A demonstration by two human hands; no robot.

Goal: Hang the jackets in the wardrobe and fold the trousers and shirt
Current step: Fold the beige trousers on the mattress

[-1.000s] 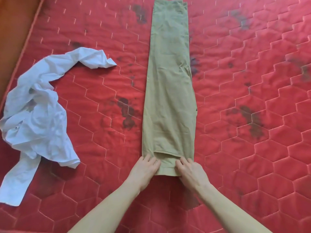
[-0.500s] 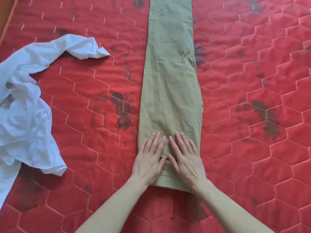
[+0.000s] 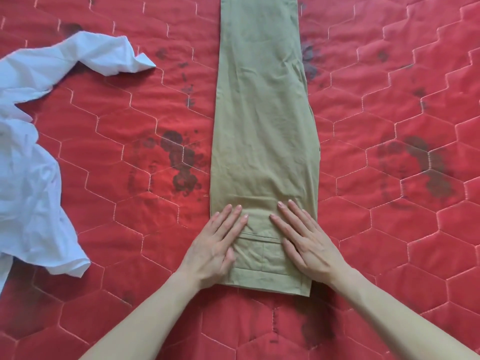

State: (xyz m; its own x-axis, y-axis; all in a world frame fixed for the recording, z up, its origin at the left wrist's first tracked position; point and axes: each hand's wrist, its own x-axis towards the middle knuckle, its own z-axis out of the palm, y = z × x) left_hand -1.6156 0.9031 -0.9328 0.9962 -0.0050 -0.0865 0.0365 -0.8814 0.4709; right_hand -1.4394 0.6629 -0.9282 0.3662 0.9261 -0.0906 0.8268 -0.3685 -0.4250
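Observation:
Khaki trousers (image 3: 262, 113) lie flat on the red quilted mattress, folded lengthwise into one long strip that runs from the near middle out of the top of the view. The waist end with a back pocket is nearest me. My left hand (image 3: 215, 248) lies flat with straight fingers on the left side of that end. My right hand (image 3: 304, 237) lies flat on its right side, and the pocket shows between the two. A crumpled white shirt (image 3: 33, 157) sits at the left edge, partly out of view.
The red mattress (image 3: 389, 229) with hexagon stitching and dark stains fills the whole view. Bare mattress lies to the right of the trousers and between the trousers and the shirt.
My hands went from the trousers' near hem up onto the waist end, then slid apart sideways while lying flat. The camera moved closer and the far end of the trousers left the view.

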